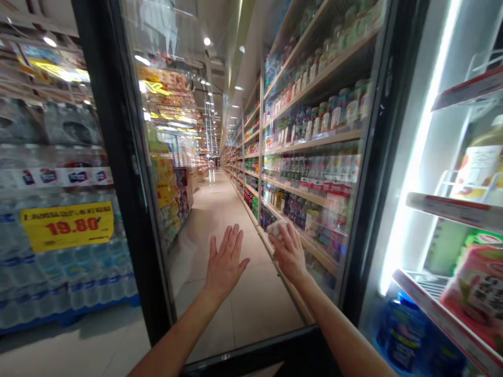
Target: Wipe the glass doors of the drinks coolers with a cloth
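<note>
An open glass fridge door with a black frame stands in front of me. My left hand lies flat against the inner side of the pane, fingers stretched out and apart. My right hand presses a small white cloth against the glass a little to the right, fingers bent over it. Through the pane I see a supermarket aisle with shelves of bottles.
The lit fridge interior is at the right, with wire shelves, a juice bottle and red cartons. Stacked water-bottle packs with a yellow price sign stand at the left. The tiled aisle floor runs ahead between shelves.
</note>
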A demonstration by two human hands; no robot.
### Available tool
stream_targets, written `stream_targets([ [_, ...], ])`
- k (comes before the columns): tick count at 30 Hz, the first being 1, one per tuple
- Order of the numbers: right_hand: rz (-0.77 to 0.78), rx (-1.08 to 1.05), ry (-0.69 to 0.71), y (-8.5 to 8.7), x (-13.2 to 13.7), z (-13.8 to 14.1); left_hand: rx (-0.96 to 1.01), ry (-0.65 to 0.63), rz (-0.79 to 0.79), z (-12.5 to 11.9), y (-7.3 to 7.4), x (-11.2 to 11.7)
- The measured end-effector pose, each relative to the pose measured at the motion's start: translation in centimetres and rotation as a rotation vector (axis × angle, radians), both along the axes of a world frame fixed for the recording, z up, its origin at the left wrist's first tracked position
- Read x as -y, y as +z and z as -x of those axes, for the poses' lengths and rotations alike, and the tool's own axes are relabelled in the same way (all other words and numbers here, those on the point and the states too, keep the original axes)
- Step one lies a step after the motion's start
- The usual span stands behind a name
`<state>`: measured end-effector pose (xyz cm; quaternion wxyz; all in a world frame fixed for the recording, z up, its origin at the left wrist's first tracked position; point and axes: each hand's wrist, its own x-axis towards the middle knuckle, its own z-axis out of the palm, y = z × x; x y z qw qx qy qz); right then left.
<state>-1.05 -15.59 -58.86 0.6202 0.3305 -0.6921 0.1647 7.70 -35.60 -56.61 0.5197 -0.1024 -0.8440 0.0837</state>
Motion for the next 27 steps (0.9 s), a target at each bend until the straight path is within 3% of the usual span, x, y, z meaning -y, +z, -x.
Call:
stream_targets([
  [4,0.427,0.044,-0.136,2.3,-5.3,2.6,0.012,0.002,-0.013,-0.1,0.1,0.1],
  [6,0.54,0.066,-0.163,3.7,-5.5,2.9,0.007,-0.003,-0.023,-0.2,0.0,-0.1],
  [8,0.443,0.036,-0.108,4.3,-3.7,2.3,-0.007,-0.013,-0.029,-0.2,0.3,-0.3],
  [11,0.135,-0.032,0.028,4.1,-0.4,1.0,-0.026,-0.005,-0.036,-0.1,1.3,-0.5],
  [14,0.026,-0.06,0.067,3.9,-0.9,1.2,-0.012,0.032,-0.055,0.1,2.4,-0.3],
  [18,0.452,-0.006,-0.029,5.7,-5.2,3.5,0.009,0.043,-0.058,0.0,2.8,0.3],
  [20,0.628,0.013,-0.048,6.9,-5.5,3.9,-0.003,0.033,-0.056,-0.1,2.9,0.3],
  [21,0.643,0.012,-0.039,7.3,-4.9,3.7,-0.014,0.024,-0.052,-0.2,3.1,0.3],
  [23,0.552,0.001,0.01,7.4,-2.9,2.7,-0.046,0.004,-0.045,-0.3,3.9,0.1],
  [25,0.348,-0.019,0.075,6.9,-1.1,1.8,-0.076,-0.007,-0.041,-0.2,4.9,0.0],
  [27,0.143,-0.041,0.105,6.4,-0.9,1.6,-0.105,0.001,-0.041,-0.1,5.9,-0.1],
])
